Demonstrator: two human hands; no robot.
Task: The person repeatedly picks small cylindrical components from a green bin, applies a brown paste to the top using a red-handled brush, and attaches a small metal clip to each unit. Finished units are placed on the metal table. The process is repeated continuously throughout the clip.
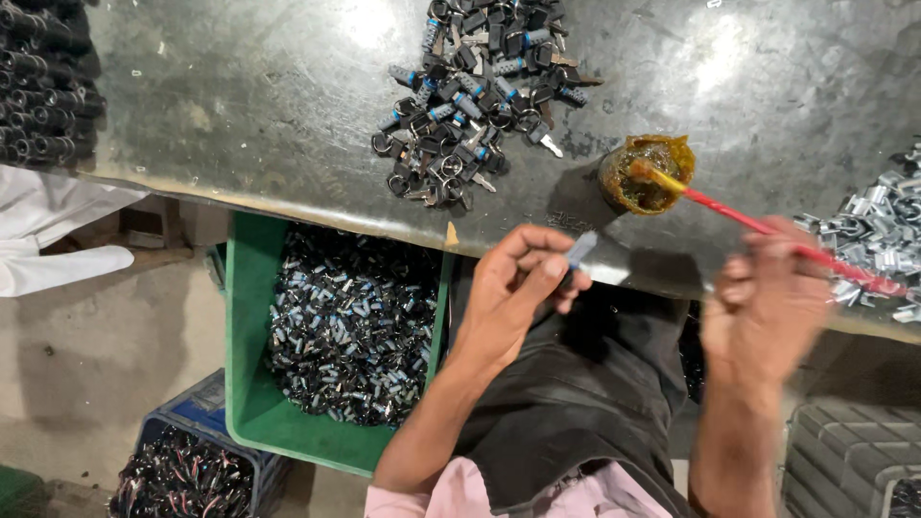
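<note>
Dark, scuffed metal counter, near edge over a green plastic bin of small metal parts. Left hand pinches a small grey metal piece, blurred, just off the counter's near edge. Right hand, motion-blurred, grips a red-handled brush; tip in round amber grease pot.

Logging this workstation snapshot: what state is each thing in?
Small grey metal piece: pinched in left hand fingers.
Red stick: gripped by right hand, tip in jar.
Small amber grease jar: open, upright.
Green plastic crate: part full of small metal parts.
</note>
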